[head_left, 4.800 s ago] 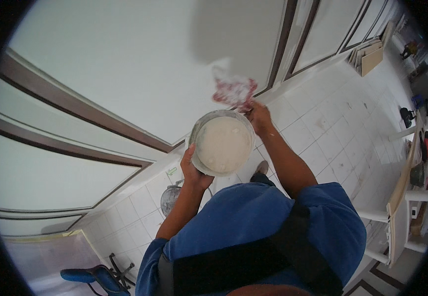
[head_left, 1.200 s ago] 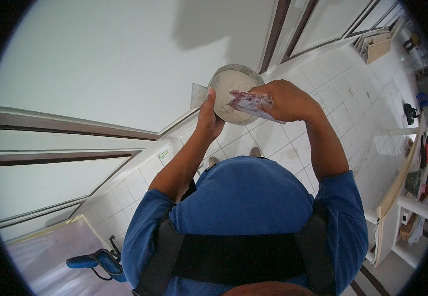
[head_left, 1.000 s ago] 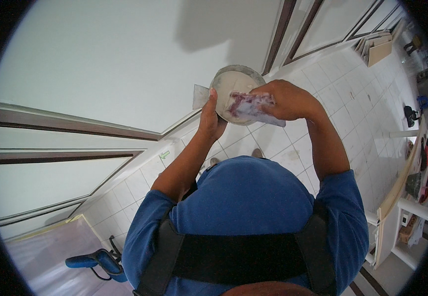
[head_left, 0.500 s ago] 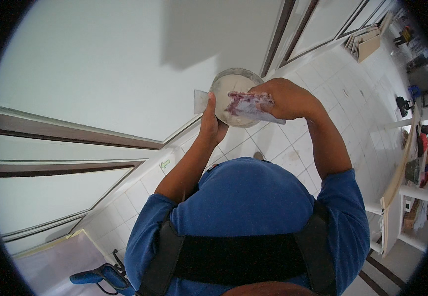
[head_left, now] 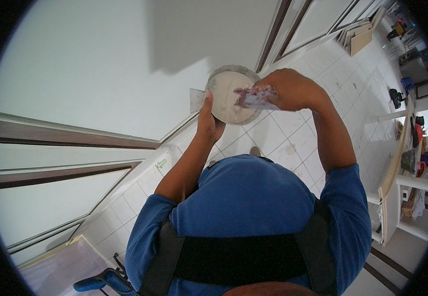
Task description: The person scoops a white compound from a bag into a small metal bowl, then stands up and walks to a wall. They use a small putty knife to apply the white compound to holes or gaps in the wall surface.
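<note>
A round bowl (head_left: 232, 69) of pale, creamy filler (head_left: 225, 96) is held in front of me. My left hand (head_left: 208, 121) grips its left rim, thumb on top; the fingers beneath are partly hidden. A small flat blade (head_left: 197, 100), like a putty knife, juts out to the left beside that thumb. My right hand (head_left: 290, 90) is wrapped round a wide, smeared putty knife (head_left: 259, 98) with reddish residue along it. The knife's left end lies over the right part of the filler; its handle is hidden in my fist.
A white wall panel (head_left: 90, 64) with dark brown strips (head_left: 71, 136) runs close on the left and ahead. White tiles (head_left: 273, 135) cover the floor. Flat boards (head_left: 358, 38) lean far right, a cluttered shelf (head_left: 396, 212) stands right, and a blue-and-black object (head_left: 103, 281) sits lower left.
My right hand has risen slightly, and the putty knife's face has turned and drawn a little to the right in the bowl. The bowl and left hand have shifted slightly left and up.
</note>
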`<move>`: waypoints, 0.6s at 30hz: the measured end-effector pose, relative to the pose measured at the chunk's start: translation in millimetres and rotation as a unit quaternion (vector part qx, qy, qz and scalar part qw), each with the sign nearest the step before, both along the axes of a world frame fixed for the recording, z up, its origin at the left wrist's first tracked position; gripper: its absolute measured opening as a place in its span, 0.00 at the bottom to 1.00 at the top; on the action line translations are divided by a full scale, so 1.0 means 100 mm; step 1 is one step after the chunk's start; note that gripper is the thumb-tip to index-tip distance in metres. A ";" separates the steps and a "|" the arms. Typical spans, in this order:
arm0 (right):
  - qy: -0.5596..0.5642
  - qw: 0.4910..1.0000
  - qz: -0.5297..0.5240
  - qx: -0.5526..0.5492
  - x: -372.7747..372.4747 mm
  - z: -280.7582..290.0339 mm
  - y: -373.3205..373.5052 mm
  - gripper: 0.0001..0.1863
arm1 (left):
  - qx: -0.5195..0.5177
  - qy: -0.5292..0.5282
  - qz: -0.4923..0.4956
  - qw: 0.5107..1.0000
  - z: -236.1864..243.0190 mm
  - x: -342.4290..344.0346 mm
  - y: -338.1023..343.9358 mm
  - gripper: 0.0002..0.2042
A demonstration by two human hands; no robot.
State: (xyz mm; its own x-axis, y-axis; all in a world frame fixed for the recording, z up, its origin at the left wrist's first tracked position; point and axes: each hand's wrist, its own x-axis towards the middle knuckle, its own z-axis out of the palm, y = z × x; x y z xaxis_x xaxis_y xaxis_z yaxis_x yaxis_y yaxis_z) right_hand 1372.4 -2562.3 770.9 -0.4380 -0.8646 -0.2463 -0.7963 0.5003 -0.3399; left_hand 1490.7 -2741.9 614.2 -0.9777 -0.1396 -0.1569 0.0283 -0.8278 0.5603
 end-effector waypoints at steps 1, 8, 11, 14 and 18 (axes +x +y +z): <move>0.028 0.999 -0.018 -0.026 -0.01 -0.02 0.01 0.17 | 0.001 0.004 0.000 1.000 0.00 0.00 0.00 0.34; -0.022 0.999 0.017 0.019 0.02 -0.02 -0.07 0.18 | -0.006 -0.002 0.011 1.000 0.00 0.02 0.07 0.35; -0.018 0.998 0.064 0.002 -0.03 -0.05 -0.06 0.19 | 0.004 -0.016 0.016 1.000 -0.04 0.01 0.13 0.35; -0.066 0.994 0.084 0.010 -0.09 -0.07 -0.07 0.20 | -0.006 -0.004 0.021 1.000 -0.07 0.00 0.16 0.34; -0.142 0.988 0.065 0.008 -0.20 -0.20 -0.07 0.22 | -0.043 -0.020 0.020 0.999 -0.12 0.02 0.20 0.33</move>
State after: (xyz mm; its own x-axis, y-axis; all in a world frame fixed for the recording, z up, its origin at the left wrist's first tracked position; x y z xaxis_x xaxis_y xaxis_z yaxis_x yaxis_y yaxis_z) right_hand 1352.4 -2569.7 751.3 -0.2344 -0.9039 -0.3578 -0.7287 0.4070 -0.5508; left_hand 1492.7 -2722.2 602.0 -0.9642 -0.1938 -0.1812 0.0374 -0.7754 0.6304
